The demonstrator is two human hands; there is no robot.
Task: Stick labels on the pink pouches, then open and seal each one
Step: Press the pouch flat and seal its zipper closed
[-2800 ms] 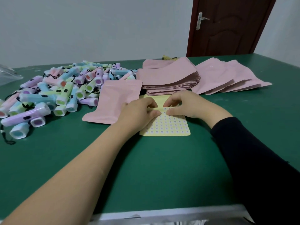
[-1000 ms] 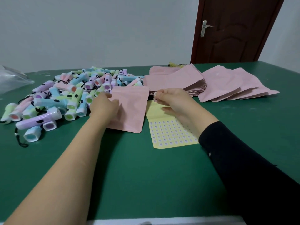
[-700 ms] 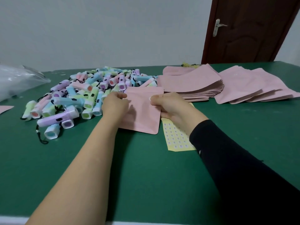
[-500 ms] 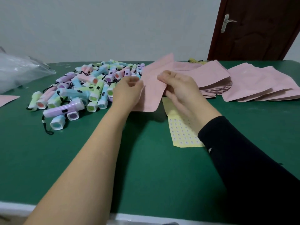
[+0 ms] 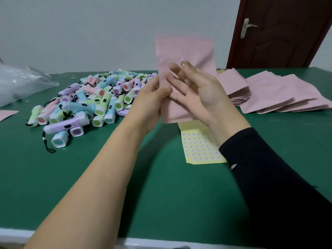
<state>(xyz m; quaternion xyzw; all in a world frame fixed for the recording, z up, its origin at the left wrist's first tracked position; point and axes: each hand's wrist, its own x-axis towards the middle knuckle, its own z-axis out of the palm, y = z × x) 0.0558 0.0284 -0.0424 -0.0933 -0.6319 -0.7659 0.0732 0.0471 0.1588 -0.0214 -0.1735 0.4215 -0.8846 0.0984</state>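
Pink pouch (image 5: 185, 51) upright, left hand (image 5: 150, 99) grip pinching its edge, right hand (image 5: 204, 96) flat against it

A green table (image 5: 89, 186) with a pale near edge (image 5: 14, 234) fills the lower view. On its far left part lies a loose heap of small pastel flashlights (image 5: 93, 101), pink, blue, green and lilac, lying at all angles and touching one another. A lilac flashlight (image 5: 64, 125) lies at the near side of the heap, and a black wrist cord (image 5: 47, 146) trails beside it. A crumpled clear plastic bag (image 5: 21, 83) sits at the far left. Beyond stands a pale wall (image 5: 89, 33); far right is a dark brown door (image 5: 280, 33) with a metal lever handle (image 5: 247, 27).
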